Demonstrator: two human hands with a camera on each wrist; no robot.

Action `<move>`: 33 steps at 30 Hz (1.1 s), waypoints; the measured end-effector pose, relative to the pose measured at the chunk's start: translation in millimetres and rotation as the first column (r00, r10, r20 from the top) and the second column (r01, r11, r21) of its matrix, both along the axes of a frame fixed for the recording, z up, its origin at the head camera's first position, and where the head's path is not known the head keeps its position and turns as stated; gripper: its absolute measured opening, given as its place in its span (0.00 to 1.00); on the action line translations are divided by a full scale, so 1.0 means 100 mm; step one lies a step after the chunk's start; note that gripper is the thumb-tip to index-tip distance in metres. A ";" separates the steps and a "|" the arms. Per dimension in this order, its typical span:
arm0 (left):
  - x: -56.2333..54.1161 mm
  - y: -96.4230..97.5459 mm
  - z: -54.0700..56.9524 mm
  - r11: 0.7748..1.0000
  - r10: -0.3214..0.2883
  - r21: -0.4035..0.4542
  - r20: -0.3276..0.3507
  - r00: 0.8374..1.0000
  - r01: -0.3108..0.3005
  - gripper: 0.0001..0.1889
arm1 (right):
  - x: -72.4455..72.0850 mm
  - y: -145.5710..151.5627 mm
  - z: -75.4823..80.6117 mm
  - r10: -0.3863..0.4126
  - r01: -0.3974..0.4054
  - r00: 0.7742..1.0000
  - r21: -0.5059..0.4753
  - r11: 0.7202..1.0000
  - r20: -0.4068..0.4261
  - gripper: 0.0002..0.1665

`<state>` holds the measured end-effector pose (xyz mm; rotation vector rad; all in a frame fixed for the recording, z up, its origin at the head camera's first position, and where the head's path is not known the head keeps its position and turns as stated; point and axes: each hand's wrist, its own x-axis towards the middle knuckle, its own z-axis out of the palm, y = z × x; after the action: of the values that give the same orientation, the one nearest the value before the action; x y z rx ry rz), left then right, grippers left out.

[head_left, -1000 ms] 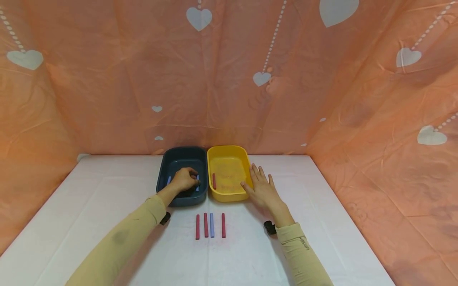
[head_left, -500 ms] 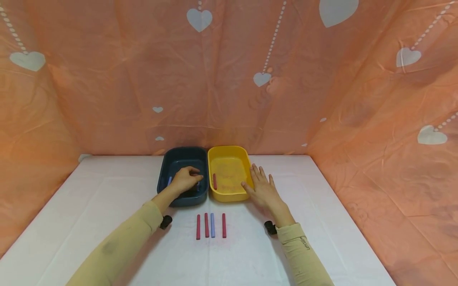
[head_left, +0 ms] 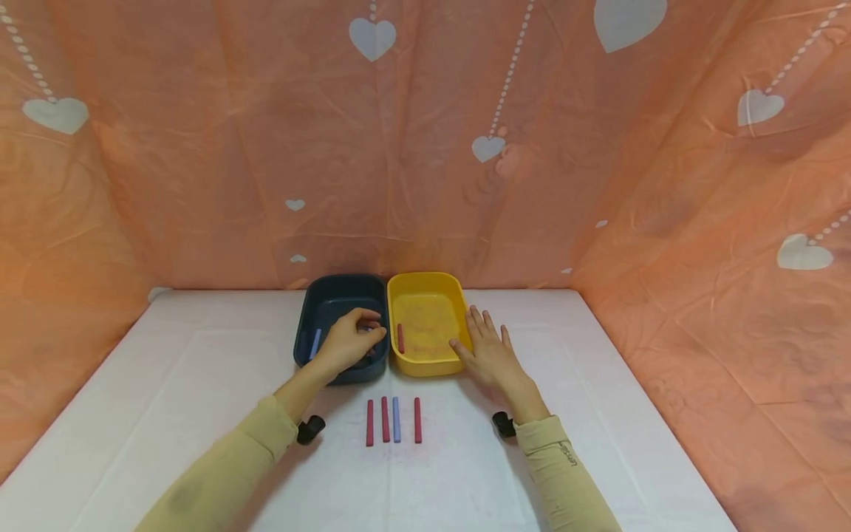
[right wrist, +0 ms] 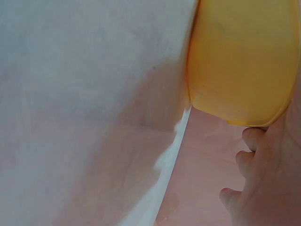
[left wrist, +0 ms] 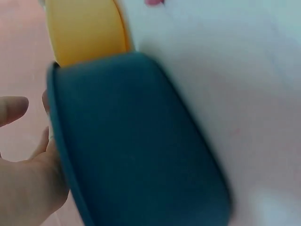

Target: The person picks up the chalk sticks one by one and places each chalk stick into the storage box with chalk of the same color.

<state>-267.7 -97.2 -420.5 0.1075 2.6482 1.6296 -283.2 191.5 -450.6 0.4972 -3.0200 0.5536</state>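
My left hand (head_left: 348, 343) hovers over the dark blue bin (head_left: 302, 325), fingers bent and thumb apart from them. The left wrist view shows that hand (left wrist: 33, 181) behind the bin wall (left wrist: 136, 141), nothing visible between thumb and fingers. A blue chalk stick (head_left: 315, 343) lies in the bin's left side; another, near the right wall, is mostly hidden by the hand. My right hand (head_left: 490, 358) rests at the right side of the yellow bin (head_left: 425, 367), fingers straight. A red chalk stick (head_left: 400, 338) lies inside the yellow bin.
In front of the bins, three red chalk sticks (head_left: 369, 423) and one blue stick (head_left: 397, 420) lie roughly parallel on the white tablecloth (head_left: 459, 488). An orange heart-patterned curtain (head_left: 425, 185) stands behind the table and along its sides.
My left hand has come away from the blue chalk stick at the bin's right side, rising slightly and shifting right, its fingers spreading. The right hand stays at the yellow bin.
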 end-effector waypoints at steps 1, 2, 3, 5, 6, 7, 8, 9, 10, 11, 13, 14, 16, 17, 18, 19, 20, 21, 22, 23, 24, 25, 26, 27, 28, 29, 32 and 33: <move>0.03 0.01 0.01 1.000 -0.005 0.008 -0.009 1.000 0.005 0.22 | 0.00 0.00 0.01 0.000 0.000 1.000 0.000 1.000 0.002 0.48; 0.05 0.02 0.01 1.000 -0.011 0.015 -0.017 1.000 0.011 0.22 | 0.00 0.00 0.01 0.001 -0.001 1.000 -0.003 1.000 0.002 0.48; 0.08 0.04 0.02 1.000 -0.014 0.021 -0.025 1.000 0.015 0.21 | 0.00 0.00 0.01 0.002 -0.002 1.000 -0.003 1.000 0.003 0.48; 0.14 0.06 0.02 1.000 -0.020 0.019 -0.035 0.999 0.021 0.21 | 0.00 0.00 0.01 0.004 -0.004 1.000 -0.003 1.000 0.005 0.48; 0.17 0.07 0.02 0.999 -0.028 0.017 -0.040 0.999 0.029 0.21 | 0.00 0.00 0.01 0.004 -0.004 1.000 0.001 1.000 0.008 0.48; 0.20 0.08 0.03 0.999 -0.031 0.014 -0.041 0.999 0.032 0.20 | 0.00 0.01 0.01 0.004 -0.004 1.000 0.003 1.000 0.011 0.48; 0.23 0.09 0.03 0.999 -0.035 0.011 -0.040 0.999 0.036 0.20 | 0.00 0.01 0.01 0.005 -0.005 1.000 0.001 1.000 0.010 0.48; 0.25 0.10 0.04 0.999 -0.037 0.010 -0.034 0.999 0.037 0.20 | 0.00 0.01 0.01 0.006 -0.006 1.000 0.002 1.000 0.010 0.48; 0.28 0.10 0.04 0.999 -0.040 0.005 -0.029 0.999 0.041 0.20 | 0.00 0.01 0.01 0.006 -0.006 1.000 0.005 1.000 0.009 0.48; 0.31 0.11 0.04 0.999 -0.045 0.003 -0.025 0.999 0.045 0.20 | 0.00 0.01 0.01 0.007 -0.007 1.000 0.006 1.000 0.011 0.48; 0.36 0.11 0.03 0.999 -0.052 -0.004 -0.021 0.998 0.052 0.19 | -0.01 0.01 0.00 0.007 -0.007 1.000 0.005 1.000 0.013 0.48; 0.38 0.11 0.03 0.998 -0.060 -0.006 -0.026 0.998 0.060 0.19 | -0.01 0.01 0.00 0.006 -0.006 1.000 0.005 1.000 0.013 0.48; 0.42 0.10 0.01 0.997 -0.076 -0.015 -0.045 0.996 0.076 0.18 | -0.01 0.00 0.00 0.004 -0.004 1.000 0.007 1.000 0.011 0.48; 0.45 0.10 0.00 0.996 -0.084 -0.020 -0.055 0.995 0.083 0.18 | -0.01 0.00 0.00 0.003 -0.003 1.000 0.006 1.000 0.009 0.48; 0.47 0.09 -0.01 0.996 -0.091 -0.026 -0.062 0.994 0.089 0.18 | -0.01 0.00 -0.01 0.002 -0.002 1.000 0.007 1.000 0.008 0.48; 0.49 0.09 -0.02 0.995 -0.097 -0.036 -0.072 0.993 0.095 0.18 | -0.01 0.01 -0.01 0.002 -0.002 1.000 0.007 1.000 0.003 0.48; 0.52 0.08 -0.03 0.993 -0.108 -0.047 -0.079 0.991 0.104 0.18 | -0.02 0.01 -0.01 0.001 -0.001 1.000 0.010 1.000 0.003 0.48; 0.55 0.07 -0.04 0.992 -0.120 -0.061 -0.086 0.989 0.115 0.18 | -0.02 0.01 -0.01 0.002 -0.002 1.000 0.007 1.000 -0.001 0.48; 0.58 0.06 -0.05 0.989 -0.133 -0.079 -0.096 0.986 0.126 0.18 | -0.02 0.01 -0.01 0.003 -0.003 1.000 0.005 1.000 -0.002 0.48; 0.60 0.06 -0.07 0.986 -0.145 -0.100 -0.102 0.984 0.135 0.18 | -0.02 0.01 -0.01 0.003 -0.003 1.000 0.004 1.000 -0.002 0.48; 0.63 0.05 -0.08 0.982 -0.159 -0.121 -0.109 0.981 0.146 0.18 | -0.02 0.01 -0.01 0.004 -0.004 1.000 0.003 1.000 -0.002 0.48; 0.65 0.04 -0.10 0.976 -0.180 -0.147 -0.124 0.976 0.161 0.18 | -0.02 0.01 -0.01 0.004 -0.004 1.000 0.002 1.000 -0.001 0.48; 0.68 0.03 -0.12 0.969 -0.203 -0.168 -0.136 0.970 0.179 0.19 | -0.02 0.01 -0.01 0.005 -0.005 1.000 0.000 1.000 -0.001 0.48; 0.70 0.02 -0.13 0.962 -0.224 -0.188 -0.146 0.964 0.195 0.19 | -0.02 0.01 -0.01 0.005 -0.005 1.000 0.000 1.000 -0.002 0.48; 0.72 0.01 -0.15 0.955 -0.244 -0.207 -0.153 0.957 0.211 0.18 | -0.02 0.02 -0.01 0.006 -0.006 1.000 0.000 1.000 -0.002 0.48; 0.74 0.00 -0.17 0.948 -0.263 -0.224 -0.157 0.952 0.225 0.18 | -0.03 0.02 -0.02 0.006 -0.006 1.000 0.002 1.000 -0.001 0.48; 0.79 -0.03 -0.22 0.927 -0.311 -0.269 -0.168 0.936 0.260 0.18 | -0.03 0.02 -0.02 0.007 -0.007 1.000 0.005 1.000 0.001 0.48; 0.80 -0.04 -0.24 0.921 -0.319 -0.287 -0.168 0.933 0.263 0.17 | -0.03 0.02 -0.02 0.008 -0.008 1.000 0.004 1.000 0.001 0.48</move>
<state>-187.3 -101.4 -444.2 0.6707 2.7965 1.2292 -286.2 193.0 -452.7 0.5097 -3.0221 0.5485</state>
